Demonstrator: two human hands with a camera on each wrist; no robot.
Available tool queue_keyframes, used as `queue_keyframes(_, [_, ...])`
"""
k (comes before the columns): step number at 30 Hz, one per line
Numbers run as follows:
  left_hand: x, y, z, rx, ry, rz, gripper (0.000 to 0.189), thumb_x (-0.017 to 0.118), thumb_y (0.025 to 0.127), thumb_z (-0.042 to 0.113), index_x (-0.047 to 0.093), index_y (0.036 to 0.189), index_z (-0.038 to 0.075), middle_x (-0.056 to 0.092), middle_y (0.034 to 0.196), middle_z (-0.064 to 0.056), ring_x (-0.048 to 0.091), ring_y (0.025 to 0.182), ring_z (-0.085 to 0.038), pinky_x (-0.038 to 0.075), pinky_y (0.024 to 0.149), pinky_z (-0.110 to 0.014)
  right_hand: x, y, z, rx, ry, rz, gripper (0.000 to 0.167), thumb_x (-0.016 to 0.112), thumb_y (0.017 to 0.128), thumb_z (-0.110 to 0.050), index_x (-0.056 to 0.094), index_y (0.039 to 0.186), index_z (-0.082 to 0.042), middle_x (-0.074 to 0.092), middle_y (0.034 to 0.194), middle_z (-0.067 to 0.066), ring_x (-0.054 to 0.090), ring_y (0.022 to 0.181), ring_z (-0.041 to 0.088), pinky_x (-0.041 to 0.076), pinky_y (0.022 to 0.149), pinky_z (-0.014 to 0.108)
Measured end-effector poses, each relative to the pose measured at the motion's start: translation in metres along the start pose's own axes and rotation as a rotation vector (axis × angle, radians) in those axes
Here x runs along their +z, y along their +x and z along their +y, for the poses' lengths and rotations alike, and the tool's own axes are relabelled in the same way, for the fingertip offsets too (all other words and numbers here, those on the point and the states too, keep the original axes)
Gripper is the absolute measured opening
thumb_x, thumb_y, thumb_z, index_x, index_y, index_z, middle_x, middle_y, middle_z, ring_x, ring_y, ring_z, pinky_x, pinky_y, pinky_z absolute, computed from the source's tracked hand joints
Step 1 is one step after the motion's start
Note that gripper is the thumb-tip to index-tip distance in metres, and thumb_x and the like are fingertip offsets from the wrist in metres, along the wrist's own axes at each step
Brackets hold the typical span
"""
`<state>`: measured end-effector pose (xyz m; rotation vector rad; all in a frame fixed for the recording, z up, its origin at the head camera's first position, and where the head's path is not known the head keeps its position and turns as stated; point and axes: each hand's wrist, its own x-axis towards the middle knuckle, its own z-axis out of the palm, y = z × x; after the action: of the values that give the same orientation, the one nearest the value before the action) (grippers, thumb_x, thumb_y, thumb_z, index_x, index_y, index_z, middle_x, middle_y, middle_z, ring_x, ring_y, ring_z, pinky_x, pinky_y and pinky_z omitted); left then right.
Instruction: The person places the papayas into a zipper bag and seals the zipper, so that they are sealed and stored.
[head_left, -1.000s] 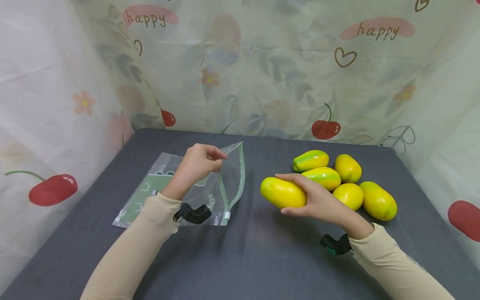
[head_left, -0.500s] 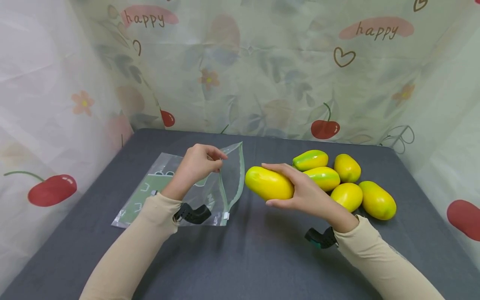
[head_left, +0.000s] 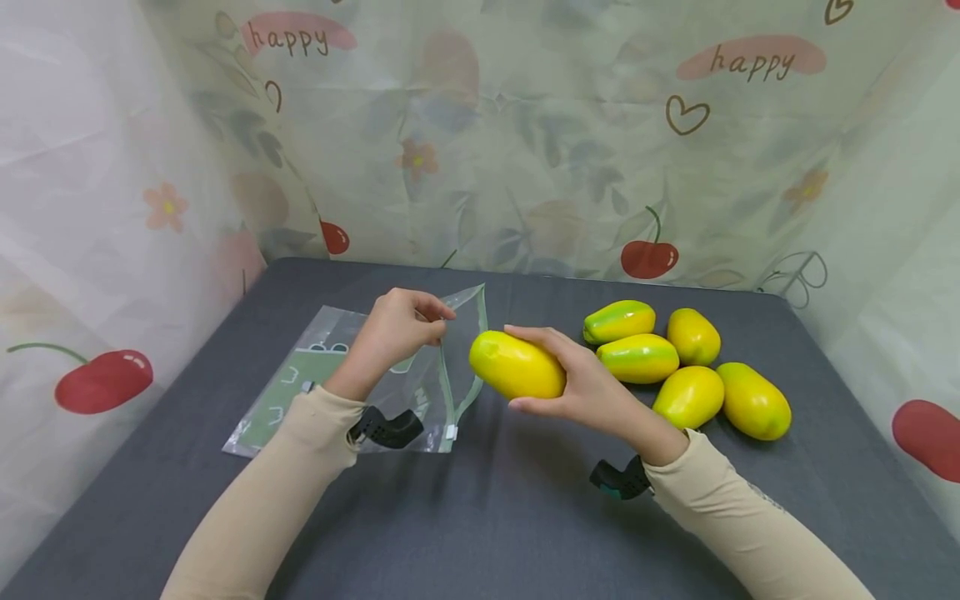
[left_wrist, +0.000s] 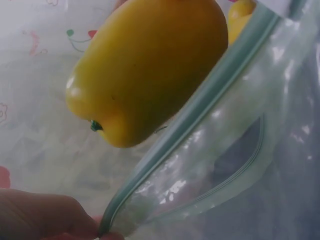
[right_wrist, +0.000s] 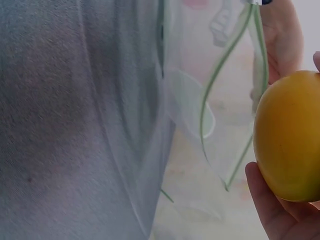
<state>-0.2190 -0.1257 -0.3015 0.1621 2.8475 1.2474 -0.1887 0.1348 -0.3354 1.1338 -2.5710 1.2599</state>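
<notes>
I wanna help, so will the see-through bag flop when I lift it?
Probably: the bag looks like thin, clear plastic, and its rim bends toward the left hand pinching it. It may feel light, since it lies mostly flat.

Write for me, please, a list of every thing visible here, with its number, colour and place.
Table: 1, dark grey, centre and bottom of the head view
Printed cloth: count unclear, pale, behind the table and at both sides
Zip bag: 1, clear with green print, on the table's left
Slider: 1, white, at the zip bag's near mouth corner
Held fruit: 1, yellow, near the zip bag's mouth
Yellow-green fruits: 2, on the table's right
Yellow fruits: 3, beside these
Wrist devices: 2, black, one per wrist
Sleeves: 2, beige, on the forearms
Left hand: 1, bare, pinching the zip bag's rim
Right hand: 1, bare, around the held fruit
</notes>
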Motion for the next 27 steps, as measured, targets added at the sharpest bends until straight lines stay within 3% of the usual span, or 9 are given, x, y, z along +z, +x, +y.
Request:
queue_keyframes(8, [0.003, 0.0, 0.001, 0.022, -0.016, -0.012, 0.025, 0.058, 0.084, 0.009, 0.075, 0.101, 0.015, 0.071, 0.095, -0.004, 0.068, 0.073, -0.016, 0.051, 0.064, -0.029, 0.012, 0.003, 0.006, 0.01, 0.018, -0.005, 0.079, 0.083, 0.076, -0.024, 0.043, 0.144, -0.02, 0.051, 0.139, 0.001, 0.056, 0.108, 0.017, 0.05, 0.091, 0.04])
queue_keyframes(16, [0.005, 0.001, 0.001, 0.02, -0.015, -0.012, 0.023, 0.06, 0.084, 0.01, 0.076, 0.1, 0.015, 0.071, 0.094, -0.004, 0.068, 0.073, -0.017, 0.048, 0.056, -0.027, 0.02, 0.008, 0.012, 0.071, 0.04, -0.033, 0.077, 0.082, 0.076, -0.027, 0.043, 0.142, -0.019, 0.054, 0.132, 0.002, 0.057, 0.101, 0.018, 0.05, 0.087, 0.038])
queue_keyframes(27, [0.007, 0.002, 0.002, 0.025, -0.015, -0.01, 0.02, 0.061, 0.086, 0.012, 0.076, 0.099, 0.015, 0.07, 0.093, -0.005, 0.067, 0.073, -0.017, 0.048, 0.055, -0.028, 0.03, 0.012, 0.018, 0.105, -0.015, 0.002, 0.075, 0.082, 0.076, -0.031, 0.047, 0.142, -0.023, 0.047, 0.124, 0.005, 0.052, 0.103, 0.02, 0.048, 0.087, 0.038])
